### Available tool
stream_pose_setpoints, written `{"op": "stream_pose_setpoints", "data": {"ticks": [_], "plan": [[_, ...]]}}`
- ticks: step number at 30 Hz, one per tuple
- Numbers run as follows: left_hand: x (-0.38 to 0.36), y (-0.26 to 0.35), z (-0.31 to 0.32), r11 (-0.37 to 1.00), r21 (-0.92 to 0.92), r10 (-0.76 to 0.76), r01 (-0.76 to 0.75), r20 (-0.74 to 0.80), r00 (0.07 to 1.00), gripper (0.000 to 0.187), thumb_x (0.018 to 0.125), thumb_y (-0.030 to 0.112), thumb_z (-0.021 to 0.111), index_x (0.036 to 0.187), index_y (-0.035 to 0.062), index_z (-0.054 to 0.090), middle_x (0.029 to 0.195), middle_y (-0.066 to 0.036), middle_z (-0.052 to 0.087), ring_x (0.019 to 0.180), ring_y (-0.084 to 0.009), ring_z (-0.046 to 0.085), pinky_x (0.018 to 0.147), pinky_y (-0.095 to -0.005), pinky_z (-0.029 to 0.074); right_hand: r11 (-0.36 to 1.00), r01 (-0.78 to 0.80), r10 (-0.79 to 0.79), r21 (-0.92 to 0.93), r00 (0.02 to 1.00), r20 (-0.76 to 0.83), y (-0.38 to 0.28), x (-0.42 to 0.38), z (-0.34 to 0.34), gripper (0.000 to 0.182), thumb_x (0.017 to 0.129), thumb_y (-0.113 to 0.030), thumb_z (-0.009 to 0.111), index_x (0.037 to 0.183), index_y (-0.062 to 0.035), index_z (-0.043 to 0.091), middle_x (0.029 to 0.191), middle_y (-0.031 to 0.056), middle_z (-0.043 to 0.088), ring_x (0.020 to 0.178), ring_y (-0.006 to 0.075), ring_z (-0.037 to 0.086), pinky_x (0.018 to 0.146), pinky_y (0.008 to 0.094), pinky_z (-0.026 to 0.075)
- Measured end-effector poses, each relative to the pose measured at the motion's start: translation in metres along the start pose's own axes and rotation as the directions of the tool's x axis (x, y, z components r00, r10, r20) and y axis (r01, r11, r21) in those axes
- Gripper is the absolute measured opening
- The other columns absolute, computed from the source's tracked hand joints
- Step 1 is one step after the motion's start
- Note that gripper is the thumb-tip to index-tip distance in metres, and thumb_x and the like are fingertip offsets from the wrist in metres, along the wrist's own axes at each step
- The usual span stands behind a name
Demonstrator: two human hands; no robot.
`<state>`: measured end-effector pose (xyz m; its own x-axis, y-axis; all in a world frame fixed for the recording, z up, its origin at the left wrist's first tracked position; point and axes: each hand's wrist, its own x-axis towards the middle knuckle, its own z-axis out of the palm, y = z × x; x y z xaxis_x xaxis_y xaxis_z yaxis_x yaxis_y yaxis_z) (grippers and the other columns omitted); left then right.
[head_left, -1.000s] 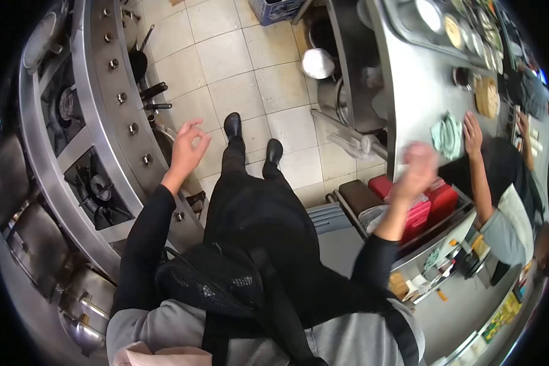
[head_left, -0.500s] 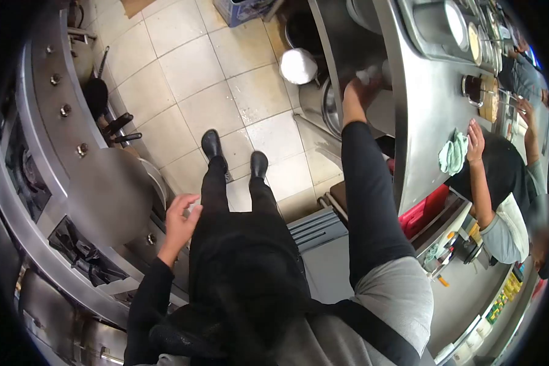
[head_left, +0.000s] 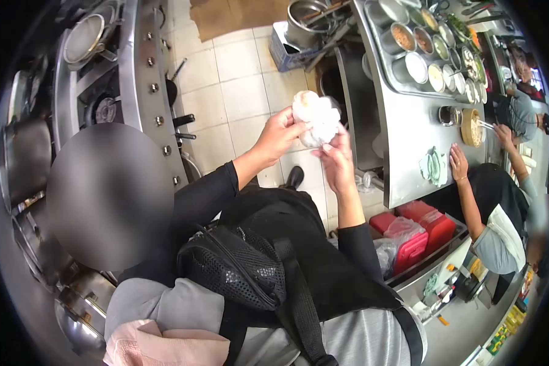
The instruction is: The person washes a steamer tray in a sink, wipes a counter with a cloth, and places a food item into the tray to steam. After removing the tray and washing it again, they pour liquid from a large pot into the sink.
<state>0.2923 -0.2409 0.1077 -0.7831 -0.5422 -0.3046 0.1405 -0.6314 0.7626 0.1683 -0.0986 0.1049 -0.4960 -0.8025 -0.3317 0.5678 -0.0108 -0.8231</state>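
Note:
In the head view, a crumpled white bundle is held up in front of me above the tiled floor. It looks like thin, shiny plastic gathered around something pale; its contents I cannot make out. My left hand grips its near left side between thumb and fingers. From the lower right, my right hand closes its fingertips on the bundle's edge. A folded green cloth lies on the steel counter to my right, apart from both hands.
Several metal containers of ingredients fill a tray on the counter. A co-worker's hand rests beside the cloth, near a bamboo steamer. Red-lidded bins stand below. On the left runs a stove with pan handles protruding.
My right hand has come out from under the counter with the white bundle. My left hand has risen from beside the stove and now holds it too. My view has shifted.

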Motion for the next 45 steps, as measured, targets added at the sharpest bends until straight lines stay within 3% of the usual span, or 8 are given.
{"op": "stream_pose_setpoints", "data": {"ticks": [3, 10, 17, 21, 27, 32, 36, 45], "plan": [[-0.012, 0.016, 0.008, 0.95, 0.218, 0.229, -0.223, -0.002, 0.974, 0.041, 0.092, 0.01, 0.07, 0.128, -0.0017, 0.054, 0.11, -0.007, 0.067, 0.101, -0.0109, 0.062, 0.09, -0.0294, 0.05, 0.75, 0.311, -0.475, -0.583, 0.867, -0.149, -0.034, -0.012, 0.001, 0.026, 0.092, -0.006, 0.066, 0.117, -0.0032, 0.059, 0.097, 0.0009, 0.062, 0.082, 0.0066, 0.056, 0.074, 0.0214, 0.047], [-0.044, 0.018, 0.056, 0.826, 0.369, 0.453, -0.426, 0.014, 0.891, 0.036, 0.087, 0.012, 0.075, 0.115, 0.001, 0.055, 0.103, -0.005, 0.062, 0.091, -0.0126, 0.063, 0.081, -0.0284, 0.053, 0.437, 0.55, -0.528, -0.712, 0.797, 0.291, -0.089, -0.026, 0.036, 0.015, 0.091, -0.014, 0.071, 0.097, -0.0006, 0.069, 0.08, -0.0031, 0.061, 0.067, 0.003, 0.048, 0.06, 0.0214, 0.041], [-0.055, -0.001, 0.058, 0.805, 0.484, 0.478, -0.344, -0.183, 0.859, 0.011, 0.096, 0.01, 0.058, 0.104, 0.0029, 0.062, 0.084, 0.003, 0.056, 0.072, -0.0061, 0.048, 0.062, -0.0229, 0.039, 0.993, 0.115, -0.105, -0.013, 0.942, 0.319, -0.069, -0.026, -0.01, 0.024, 0.102, -0.023, 0.057, 0.118, -0.006, 0.06, 0.095, 0.0024, 0.065, 0.083, 0.0113, 0.06, 0.077, 0.0292, 0.051], [-0.056, -0.022, 0.045, 0.895, 0.369, 0.338, -0.25, -0.195, 0.921, 0.016, 0.1, 0.007, 0.052, 0.112, 0.0005, 0.059, 0.099, -0.003, 0.063, 0.086, -0.0077, 0.055, 0.072, -0.0227, 0.045, 0.822, 0.275, -0.116, -0.499, 0.938, 0.326, -0.047, -0.026, -0.023, 0.023, 0.094, -0.017, 0.069, 0.114, -0.0049, 0.07, 0.096, -0.0001, 0.067, 0.084, 0.006, 0.057, 0.073, 0.0255, 0.048], [-0.058, -0.029, 0.071, 0.99, 0.024, 0.139, -0.14, -0.368, 0.919, 0.017, 0.098, 0.007, 0.053, 0.115, 0.0056, 0.054, 0.109, -0.003, 0.056, 0.094, -0.0113, 0.056, 0.081, -0.0251, 0.049, 0.889, 0.282, -0.2, -0.36, 0.948, 0.248, -0.044, -0.02, -0.026, 0.019, 0.091, -0.019, 0.071, 0.096, -0.0009, 0.069, 0.084, 0.0005, 0.066, 0.075, 0.0065, 0.057, 0.065, 0.0257, 0.048], [-0.053, -0.037, 0.079, 0.685, 0.588, 0.519, -0.43, 0.019, 0.854, 0.02, 0.095, 0.008, 0.057, 0.114, 0.0086, 0.051, 0.109, -0.004, 0.054, 0.097, -0.0125, 0.055, 0.076, -0.0258, 0.049, 0.993, 0.058, -0.037, -0.104, 0.982, 0.187, -0.042, -0.02, -0.02, 0.014, 0.091, -0.015, 0.07, 0.096, -0.0044, 0.062, 0.089, 0.0016, 0.065, 0.081, 0.0076, 0.059, 0.073, 0.0253, 0.049], [-0.056, -0.042, 0.064, 0.794, 0.48, 0.449, -0.373, -0.05, 0.892, 0.022, 0.092, 0.006, 0.062, 0.112, 0.007, 0.054, 0.104, -0.002, 0.056, 0.093, -0.0105, 0.055, 0.076, -0.0249, 0.048, 0.934, -0.341, 0.327, 0.106, 0.937, 0.126, -0.041, -0.029, -0.021, 0.014, 0.092, -0.015, 0.07, 0.1, -0.0065, 0.063, 0.094, 0.0015, 0.064, 0.085, 0.0103, 0.061, 0.079, 0.0269, 0.05], [-0.067, -0.035, 0.071, 0.645, 0.69, 0.447, -0.329, 0.008, 0.895, 0.016, 0.093, 0.011, 0.066, 0.105, 0.0015, 0.061, 0.098, -0.004, 0.062, 0.089, -0.0102, 0.057, 0.077, -0.0246, 0.048, 0.996, -0.055, 0.066, -0.072, 0.987, 0.148, -0.035, -0.041, -0.022, 0.018, 0.093, -0.018, 0.069, 0.101, -0.0036, 0.063, 0.096, 0.0009, 0.064, 0.085, 0.0075, 0.058, 0.078, 0.0248, 0.049]]}}
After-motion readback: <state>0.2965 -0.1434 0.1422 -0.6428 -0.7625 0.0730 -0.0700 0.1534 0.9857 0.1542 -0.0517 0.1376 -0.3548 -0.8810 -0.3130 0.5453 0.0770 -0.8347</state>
